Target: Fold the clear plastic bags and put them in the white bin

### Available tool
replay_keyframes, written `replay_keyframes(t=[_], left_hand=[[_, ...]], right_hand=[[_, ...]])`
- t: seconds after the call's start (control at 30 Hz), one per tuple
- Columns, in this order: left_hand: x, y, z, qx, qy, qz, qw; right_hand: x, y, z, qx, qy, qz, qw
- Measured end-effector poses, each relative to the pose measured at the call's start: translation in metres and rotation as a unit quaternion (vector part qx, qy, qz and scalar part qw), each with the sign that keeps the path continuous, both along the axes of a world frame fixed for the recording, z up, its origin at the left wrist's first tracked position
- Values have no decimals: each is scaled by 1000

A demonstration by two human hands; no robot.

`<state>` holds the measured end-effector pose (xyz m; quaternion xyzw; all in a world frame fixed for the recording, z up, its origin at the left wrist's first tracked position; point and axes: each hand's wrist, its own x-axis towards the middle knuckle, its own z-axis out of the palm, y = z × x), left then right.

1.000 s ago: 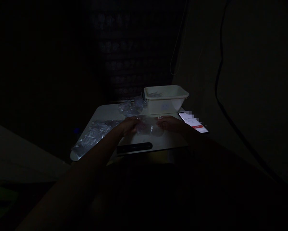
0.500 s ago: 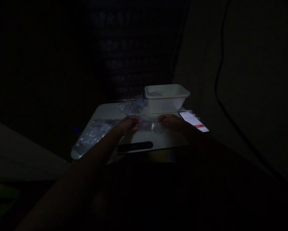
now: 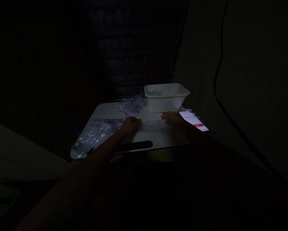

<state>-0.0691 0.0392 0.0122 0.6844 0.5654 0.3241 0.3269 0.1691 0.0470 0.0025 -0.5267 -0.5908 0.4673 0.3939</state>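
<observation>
A clear plastic bag (image 3: 150, 126) lies stretched between my hands, low over the table. My left hand (image 3: 131, 125) is closed on its left end, the fingertips partly hidden in the gloom. At the right end is my right hand (image 3: 172, 120), its fingers stretched out and apart, touching or just beside the plastic. More crumpled clear plastic bags (image 3: 97, 133) are spread left of my left forearm. Another bunch of clear plastic (image 3: 131, 106) rests farther back.
A white plastic tub (image 3: 166, 104) with some clear plastic inside stands at the back right of the small white table (image 3: 102, 110). A lit phone (image 3: 194, 121) lies by the right edge. The table's front has a dark slot (image 3: 135, 146). A dark cable (image 3: 218, 96) hangs along the right wall.
My right hand has loosened from its pinch on the bag's right end and its fingers have spread. The bag lies lower and flatter. My left hand has turned slightly, staying at the left end.
</observation>
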Motion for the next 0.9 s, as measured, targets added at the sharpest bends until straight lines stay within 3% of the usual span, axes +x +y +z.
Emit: replay_keyframes(t=[0.1, 0.17, 0.27, 0.33, 0.47, 0.73, 0.9], left_hand=[[6, -4, -2, 96, 136, -75, 983], [12, -9, -4, 117, 230, -120, 959], [19, -16, -8, 103, 349, -131, 922], [22, -19, -11, 93, 399, -128, 903], [25, -21, -15, 60, 449, -125, 883], [28, -23, -12, 36, 472, -113, 874], [28, -23, -11, 36, 476, -115, 871]], right_hand=[[-7, -1, 3, 53, -87, -89, 991], [-18, -5, 4, 111, -159, -98, 976], [-40, -13, 3, 243, -330, -27, 912], [-56, -18, 0, 289, -404, 27, 867], [-78, -24, -10, 292, -478, 79, 824], [-83, -29, -23, 292, -527, 91, 793], [-82, -30, -25, 297, -529, 88, 790]])
